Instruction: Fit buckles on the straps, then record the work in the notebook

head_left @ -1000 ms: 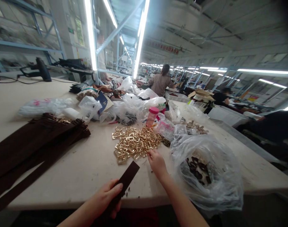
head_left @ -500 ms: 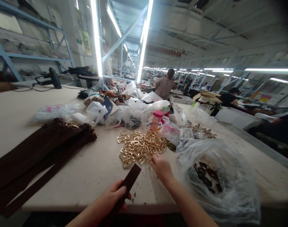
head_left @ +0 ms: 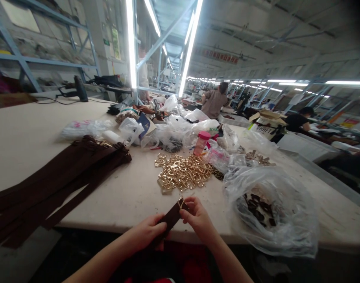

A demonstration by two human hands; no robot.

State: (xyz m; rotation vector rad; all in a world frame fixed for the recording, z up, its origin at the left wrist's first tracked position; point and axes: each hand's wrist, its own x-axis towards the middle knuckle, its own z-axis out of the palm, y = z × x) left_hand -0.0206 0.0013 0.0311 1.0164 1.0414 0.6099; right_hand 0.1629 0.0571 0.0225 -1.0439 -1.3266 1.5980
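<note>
Work table [head_left: 35,129], clear bag [head_left: 288,232] of dark pieces [head_left: 255,208], left hand [head_left: 146,232] and right hand [head_left: 197,218] together on brown strap [head_left: 170,218].

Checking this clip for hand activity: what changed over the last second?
The right hand has moved back from the pile of gold buckles to the left hand. It now grips a gold buckle at the end of the dark brown strap, which the left hand holds. The stacked brown straps and the plastic bag stayed as they were.
</note>
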